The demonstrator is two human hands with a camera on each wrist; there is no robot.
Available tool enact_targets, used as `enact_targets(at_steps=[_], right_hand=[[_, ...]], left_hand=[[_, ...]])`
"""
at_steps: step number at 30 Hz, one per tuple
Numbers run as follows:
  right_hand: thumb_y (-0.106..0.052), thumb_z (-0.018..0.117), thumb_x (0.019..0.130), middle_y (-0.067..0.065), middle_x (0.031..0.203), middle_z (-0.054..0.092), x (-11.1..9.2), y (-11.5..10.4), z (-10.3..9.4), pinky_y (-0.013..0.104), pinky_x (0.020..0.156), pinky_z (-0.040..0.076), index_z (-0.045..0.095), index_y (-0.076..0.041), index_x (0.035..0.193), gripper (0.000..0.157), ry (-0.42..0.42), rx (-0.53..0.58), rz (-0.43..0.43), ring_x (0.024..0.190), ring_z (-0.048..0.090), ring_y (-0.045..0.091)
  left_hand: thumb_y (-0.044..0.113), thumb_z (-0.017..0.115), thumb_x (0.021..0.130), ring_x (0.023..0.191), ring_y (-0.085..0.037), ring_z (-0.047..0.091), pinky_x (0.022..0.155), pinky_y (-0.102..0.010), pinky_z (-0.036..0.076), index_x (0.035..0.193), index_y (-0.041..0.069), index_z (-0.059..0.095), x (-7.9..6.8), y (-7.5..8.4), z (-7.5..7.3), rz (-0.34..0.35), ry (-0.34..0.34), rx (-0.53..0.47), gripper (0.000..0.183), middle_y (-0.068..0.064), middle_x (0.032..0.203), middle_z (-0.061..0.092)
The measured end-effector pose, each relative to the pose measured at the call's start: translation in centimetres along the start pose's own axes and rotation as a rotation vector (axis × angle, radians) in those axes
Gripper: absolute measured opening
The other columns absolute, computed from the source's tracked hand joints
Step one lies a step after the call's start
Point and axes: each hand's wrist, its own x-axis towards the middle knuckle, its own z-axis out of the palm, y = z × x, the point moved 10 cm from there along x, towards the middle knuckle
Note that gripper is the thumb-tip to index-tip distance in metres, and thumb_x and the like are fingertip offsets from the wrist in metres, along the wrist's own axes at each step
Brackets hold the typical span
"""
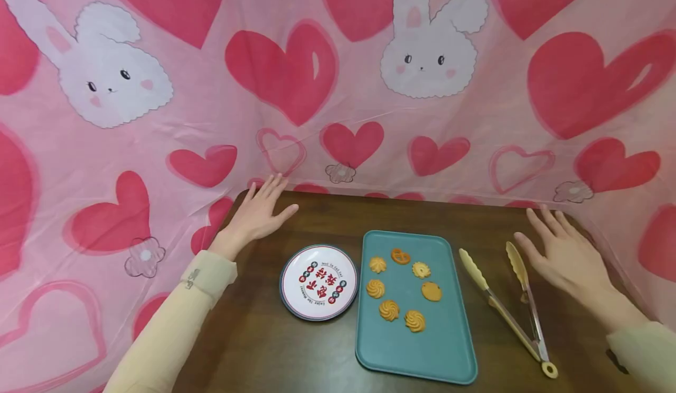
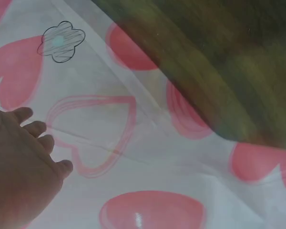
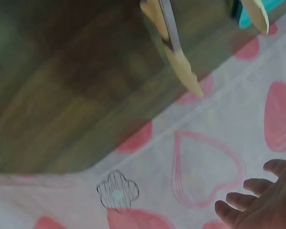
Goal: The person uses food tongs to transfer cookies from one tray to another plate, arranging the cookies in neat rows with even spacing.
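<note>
My left hand (image 1: 257, 214) is held out over the far left of the table, its fingers spread and holding nothing. To its lower right lies a white plate (image 1: 319, 264) with a dark rim and red and black lettering. My right hand (image 1: 567, 261) reaches out at the right, fingers extended, also holding nothing. Just left of it lie food tongs (image 1: 533, 317) with cream tips, their arms spread apart. Between plate and tongs is a teal tray (image 1: 412, 358) bearing several biscuits, among them a pretzel (image 1: 400, 256), a plain round biscuit (image 1: 431, 291) and a swirled cookie (image 1: 389, 310).
The dark wooden table (image 1: 248, 334) ends at a pink curtain (image 1: 359, 105) printed with hearts and rabbits, which hangs behind it and along both sides. The plate sits close to the tray's left edge.
</note>
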Motion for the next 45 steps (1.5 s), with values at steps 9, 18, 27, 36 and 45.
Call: enact_targets(at_steps=[9, 18, 27, 36, 45], right_hand=[[-0.054, 0.064, 0.092, 0.036, 0.145, 0.038, -2.6, -0.5, 1.6, 0.077, 0.083, 0.034, 0.028, 0.002, 0.153, 0.091, 0.021, 0.12, 0.175, 0.12, 0.041, 0.061], [-0.055, 0.071, 0.086, 0.051, 0.134, 0.032, -5.7, -0.3, 5.7, 0.077, 0.087, 0.033, 0.015, 0.018, 0.149, 0.112, -0.064, 0.254, 0.317, 0.117, 0.035, 0.067], [-0.058, 0.076, 0.08, 0.054, 0.131, 0.027, -7.9, 0.2, 7.7, 0.076, 0.088, 0.034, 0.008, 0.019, 0.149, 0.124, -0.097, 0.279, 0.425, 0.114, 0.033, 0.068], [-0.058, 0.078, 0.078, 0.05, 0.127, 0.031, -9.4, 0.0, 9.1, 0.075, 0.087, 0.035, 0.009, 0.019, 0.149, 0.126, -0.098, 0.304, 0.452, 0.111, 0.035, 0.066], [-0.058, 0.075, 0.081, 0.045, 0.124, 0.034, -9.8, 0.2, 10.0, 0.073, 0.082, 0.039, 0.011, 0.021, 0.147, 0.121, -0.121, 0.323, 0.467, 0.109, 0.04, 0.063]], left_hand=[[0.046, 0.062, 0.096, 0.141, -0.037, 0.036, 0.113, -0.058, 0.029, 0.149, 0.003, 0.04, -1.4, -1.5, 1.5, -0.075, 0.011, -0.212, 0.072, -0.018, 0.151, 0.042], [0.031, 0.072, 0.092, 0.117, -0.041, 0.056, 0.097, -0.057, 0.046, 0.136, -0.004, 0.05, -3.2, -2.1, 5.5, -0.138, -0.056, -0.397, 0.06, -0.026, 0.129, 0.058], [0.022, 0.075, 0.09, 0.092, -0.027, 0.062, 0.078, -0.042, 0.055, 0.127, -0.005, 0.057, -4.9, -2.3, 8.7, -0.179, -0.145, -0.467, 0.049, -0.02, 0.111, 0.064], [0.012, 0.078, 0.087, 0.067, -0.017, 0.058, 0.058, -0.029, 0.054, 0.116, -0.002, 0.063, -5.7, -2.1, 10.3, -0.209, -0.185, -0.536, 0.036, -0.009, 0.089, 0.061], [0.008, 0.077, 0.086, 0.056, -0.017, 0.058, 0.052, -0.03, 0.054, 0.106, -0.003, 0.065, -5.8, -1.7, 11.4, -0.228, -0.237, -0.591, 0.026, -0.005, 0.079, 0.059]])
